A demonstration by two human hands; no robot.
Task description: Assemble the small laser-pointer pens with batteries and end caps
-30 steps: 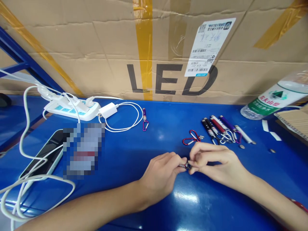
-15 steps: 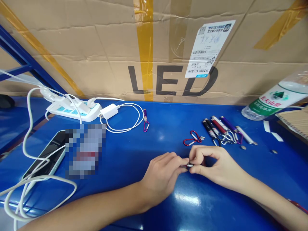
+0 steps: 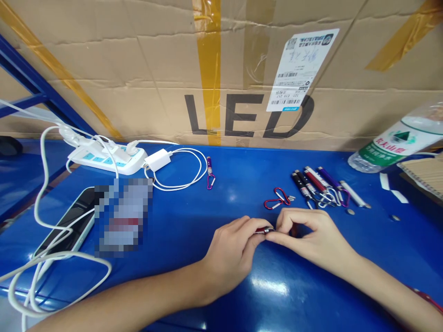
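Observation:
My left hand and my right hand meet over the blue table, both pinched on a small red keychain flashlight. Only its red body and silver end show between the fingertips. Just beyond the hands lie two red carabiners. A bunch of several small flashlights with carabiners lies to the right of them. A single purple flashlight with a pink carabiner lies farther left.
A big cardboard box marked LED walls off the back. A white power strip with charger and cables, and a phone, sit at left. A water bottle lies at right, small button cells near it.
Both hands have shifted slightly up and away on the table, still pinching the small flashlight. The right fingers have changed their grip on its end.

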